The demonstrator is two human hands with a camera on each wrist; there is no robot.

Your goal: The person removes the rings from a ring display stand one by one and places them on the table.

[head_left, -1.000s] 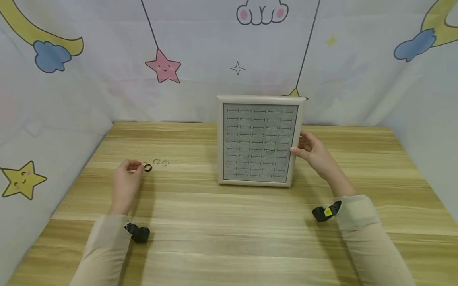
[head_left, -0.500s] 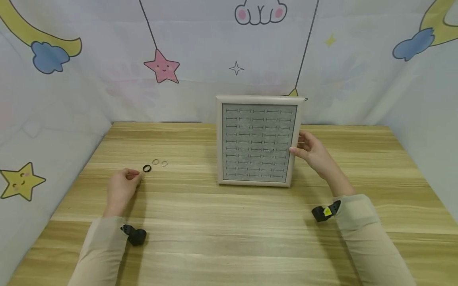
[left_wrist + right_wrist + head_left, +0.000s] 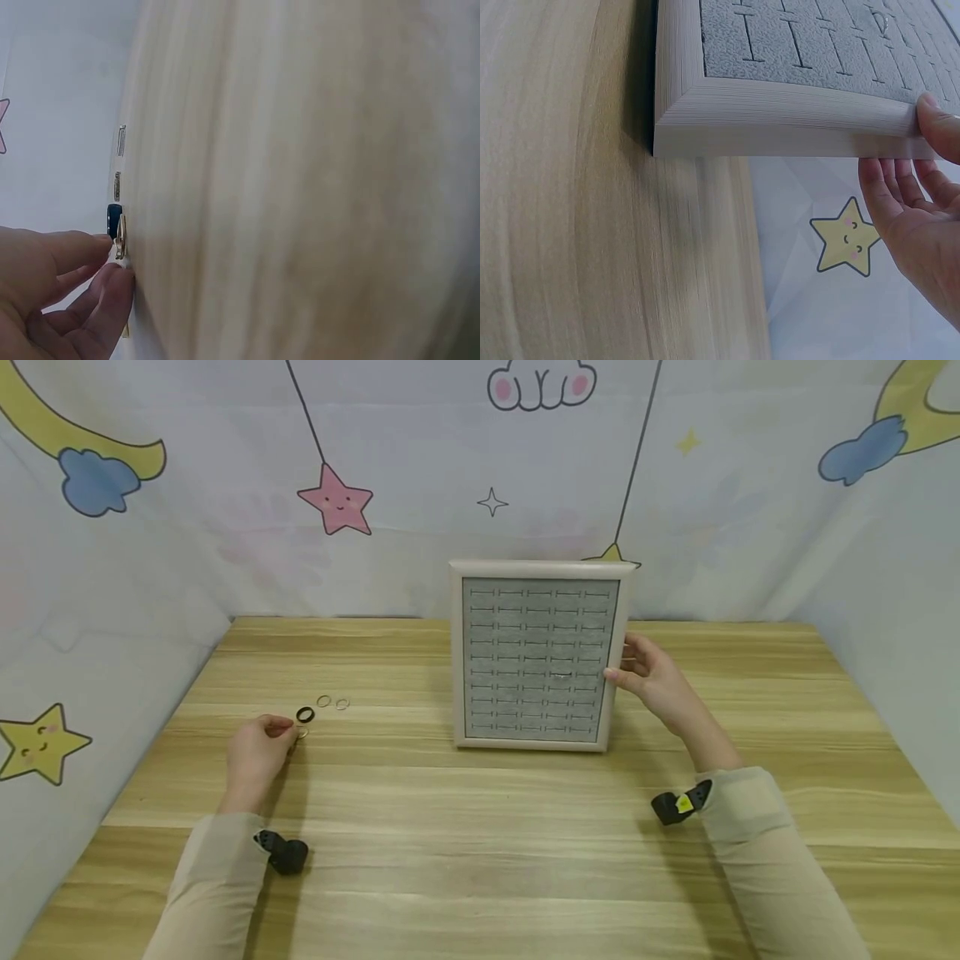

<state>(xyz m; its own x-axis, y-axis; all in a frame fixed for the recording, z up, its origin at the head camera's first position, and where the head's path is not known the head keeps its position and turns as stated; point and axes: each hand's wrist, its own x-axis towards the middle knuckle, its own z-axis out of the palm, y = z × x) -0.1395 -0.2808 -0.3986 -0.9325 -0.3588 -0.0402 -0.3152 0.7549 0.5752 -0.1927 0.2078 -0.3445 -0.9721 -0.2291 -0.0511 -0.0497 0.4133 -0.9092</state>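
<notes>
At the left of the table, my left hand (image 3: pixel 258 756) pinches a thin gold ring (image 3: pixel 121 238) between thumb and forefinger, low over the wood. Just past the fingertips lies a black ring (image 3: pixel 305 715), with a thin ring (image 3: pixel 323 701) and a silvery ring (image 3: pixel 342 704) farther back. My right hand (image 3: pixel 656 681) grips the right edge of a framed ring display board (image 3: pixel 498 710), thumb on the front and fingers behind. The board stands tilted back on the table, its grey padding cut with rows of slots. One sparkling ring (image 3: pixel 561 675) sits in a slot right of centre.
The wood-grain table (image 3: pixel 450 843) ends at a white cloth backdrop (image 3: pixel 412 543) printed with stars, moons and clouds. A small black camera (image 3: pixel 288 856) is strapped to the left sleeve, another black camera (image 3: pixel 671 807) to the right.
My left hand has drawn the gold ring away from the black ring, back toward the body, and then shifted barely. The right hand keeps its grip on the board.
</notes>
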